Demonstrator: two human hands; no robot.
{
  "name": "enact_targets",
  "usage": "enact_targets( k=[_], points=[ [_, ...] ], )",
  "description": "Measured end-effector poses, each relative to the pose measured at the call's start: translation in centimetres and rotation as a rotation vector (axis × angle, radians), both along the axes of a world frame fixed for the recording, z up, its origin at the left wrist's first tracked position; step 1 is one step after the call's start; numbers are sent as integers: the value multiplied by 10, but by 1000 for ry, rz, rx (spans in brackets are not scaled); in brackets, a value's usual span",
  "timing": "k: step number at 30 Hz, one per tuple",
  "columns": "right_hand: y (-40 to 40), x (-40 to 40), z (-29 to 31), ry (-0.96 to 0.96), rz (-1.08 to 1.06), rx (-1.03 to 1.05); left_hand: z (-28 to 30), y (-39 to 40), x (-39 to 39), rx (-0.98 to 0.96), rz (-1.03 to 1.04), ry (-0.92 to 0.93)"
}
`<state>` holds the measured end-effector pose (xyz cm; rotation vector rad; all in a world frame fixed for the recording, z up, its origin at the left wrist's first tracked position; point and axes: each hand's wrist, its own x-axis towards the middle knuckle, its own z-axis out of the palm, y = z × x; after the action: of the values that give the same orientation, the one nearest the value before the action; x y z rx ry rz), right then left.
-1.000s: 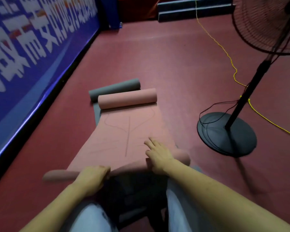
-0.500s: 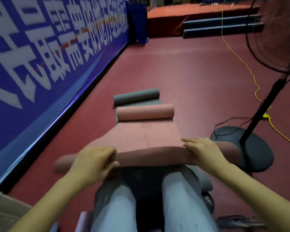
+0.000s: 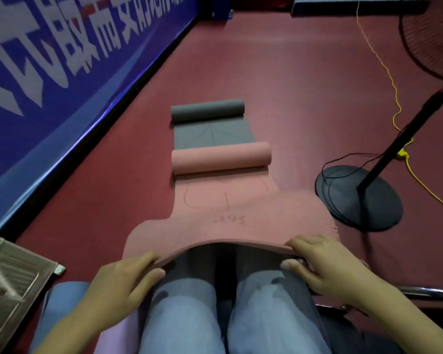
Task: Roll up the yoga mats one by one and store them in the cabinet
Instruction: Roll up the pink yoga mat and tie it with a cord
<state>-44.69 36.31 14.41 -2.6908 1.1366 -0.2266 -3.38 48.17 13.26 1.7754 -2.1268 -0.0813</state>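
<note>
A pink yoga mat (image 3: 228,215) lies along the red floor ahead of my knees, its far end curled into a roll (image 3: 220,158). Its near edge is lifted off the floor and bowed upward. My left hand (image 3: 123,279) pinches that edge on the left, fingers on top and thumb below. My right hand (image 3: 320,261) pinches it on the right the same way. Beyond it a grey yoga mat (image 3: 212,132) lies partly flat, with its far end rolled (image 3: 207,110).
A blue banner wall (image 3: 62,62) runs along the left. A standing fan's round base (image 3: 358,198) and pole stand at the right, with a yellow cable (image 3: 394,98) on the floor. A cardboard box (image 3: 8,284) and pale rolled mats (image 3: 62,305) sit at lower left.
The small roll I had at the near end is gone; the pink mat's near edge is now unrolled, raised and pulled toward my lap. The camera has tilted and moved back.
</note>
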Motion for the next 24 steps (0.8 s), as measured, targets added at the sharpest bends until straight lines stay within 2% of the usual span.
enact_targets(
  k=[2, 4, 10, 12, 13, 14, 16, 17, 19, 21, 24],
  points=[
    [3, -3, -3, -59, -10, 25, -5, 1, -3, -10, 53, 49],
    [7, -5, -8, -154, -24, -38, -7, 1, -7, -54, 77, 110],
    [2, 0, 4, -244, -32, -178, 7, -19, -14, -160, 33, 193],
    [-3, -9, 19, -318, -77, -42, 21, -21, -14, -222, 37, 167],
    [-8, -12, 24, -359, -105, 104, 23, -25, -11, -213, 57, 162],
    [-13, -15, 23, -383, -123, 267, 21, -32, -6, -140, 80, 165],
    [-19, -17, 12, -338, -132, 488, 7, -47, -1, 161, 96, 183],
    [-19, -16, 4, -291, -122, 490, -4, -51, -1, 313, 95, 190],
    [-16, -14, -8, -235, -106, 430, -21, -53, -3, 408, 114, 172],
    [-10, -17, -15, -273, -101, 375, -27, -46, -4, 319, 167, 207],
    [-2, -18, -20, -214, -30, 129, -30, -32, -13, 28, 93, 248]
  ],
)
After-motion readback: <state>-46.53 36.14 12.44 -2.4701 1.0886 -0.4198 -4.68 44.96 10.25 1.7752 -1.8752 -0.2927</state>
